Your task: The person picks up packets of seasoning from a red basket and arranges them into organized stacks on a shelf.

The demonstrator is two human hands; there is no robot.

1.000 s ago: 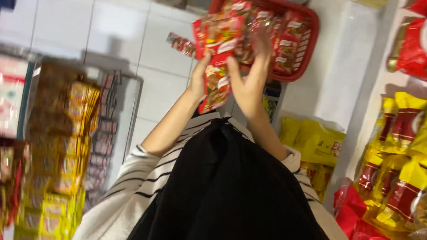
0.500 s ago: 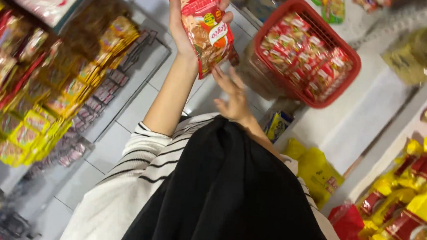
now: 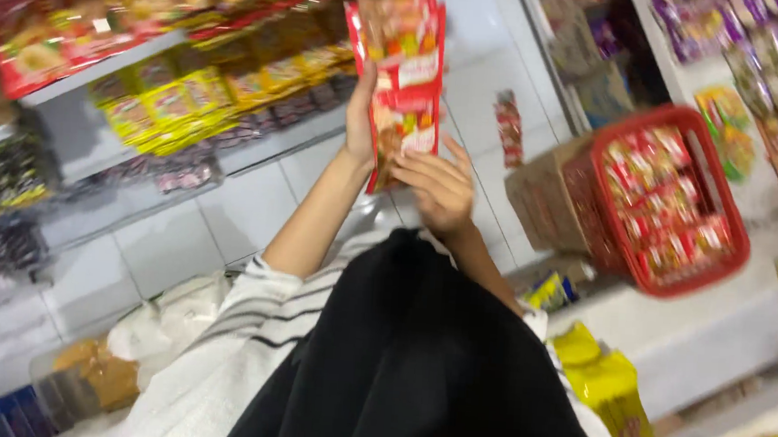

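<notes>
left hand [image 3: 360,118] grasping sachet strip [image 3: 401,75] | strip's long axis 12–6 o'clock | right hand [image 3: 439,187] fingers released, touching its 6 o'clock end

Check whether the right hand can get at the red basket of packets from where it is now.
Probably yes: the right hand rests on the red snack packets held up by the left hand; nothing visible blocks the way to the red basket.
</notes>
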